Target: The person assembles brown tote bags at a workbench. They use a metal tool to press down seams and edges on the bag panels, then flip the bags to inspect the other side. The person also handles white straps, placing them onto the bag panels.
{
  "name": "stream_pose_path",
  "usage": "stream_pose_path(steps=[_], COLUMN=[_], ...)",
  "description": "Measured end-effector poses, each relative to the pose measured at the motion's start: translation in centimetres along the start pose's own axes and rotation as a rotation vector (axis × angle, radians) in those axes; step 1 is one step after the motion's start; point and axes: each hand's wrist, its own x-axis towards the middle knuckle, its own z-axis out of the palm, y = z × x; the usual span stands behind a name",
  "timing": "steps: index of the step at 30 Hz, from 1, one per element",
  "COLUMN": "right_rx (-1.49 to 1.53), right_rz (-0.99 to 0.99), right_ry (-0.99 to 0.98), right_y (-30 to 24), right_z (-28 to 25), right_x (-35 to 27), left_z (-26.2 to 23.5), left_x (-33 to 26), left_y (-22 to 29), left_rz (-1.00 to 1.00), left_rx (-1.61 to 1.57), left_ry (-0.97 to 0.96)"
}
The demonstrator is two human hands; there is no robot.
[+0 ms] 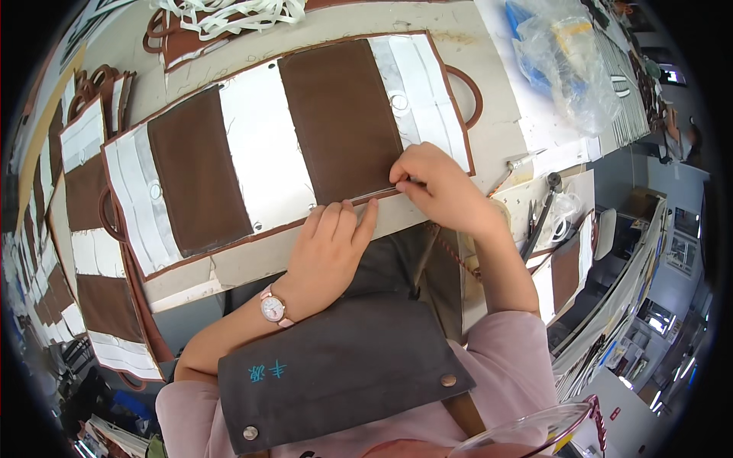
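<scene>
Left hand (330, 243) flat on leather panel (290, 145) edge, right hand (439, 187) pinching thin tool (376, 192) alongside

A large flat leather panel (290, 137) lies spread on the surface, tilted so its right end sits farther away than its left. Its upturned side shows two dark brown rectangular patches alternating with white and pale grey strips, all framed by a thin reddish-brown border. Small round holes mark the pale strips. A curved brown strap loop juts from its right end. Along the near edge, a thin narrow strip (374, 193) lifts slightly off the border.
</scene>
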Motion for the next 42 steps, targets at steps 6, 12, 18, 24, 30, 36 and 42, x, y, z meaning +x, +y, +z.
stream_pose_path(steps=[6,12,18,24,30,36,42], right_rx=[-0.108,-0.114,-0.281,-0.78,-0.996,-0.752,-0.364], right_rz=[-0.021,-0.013,-0.08,-0.242,-0.381,-0.374,-0.325], right_ry=[0.055,0.007,0.16,0.118,0.033,0.142,0.275], right_y=[-0.8,-0.2,-0.6,0.0,0.6,0.8,-2.7], right_z=[1.3,1.0,1.3,0.0,0.5,0.0,1.2], right_x=[-0.6,-0.1,-2.1,-3.5,-3.7,-2.7,-2.0], left_z=[0.1,-0.6,-0.3,-1.6,-1.9,0.2,-2.3], left_x=[0.3,0.5,0.2,0.4,0.4,2.0,2.7], left_y=[0.1,0.0,-1.3,-2.9,-3.2,-2.8,-2.6], left_rz=[0.004,0.002,-0.082,-0.141,-0.141,-0.094,-0.172], left_rx=[0.036,-0.004,-0.178,-0.242,-0.241,-0.182,-0.328], left_ry=[-0.018,0.022,0.083,0.176,0.191,0.241,0.249])
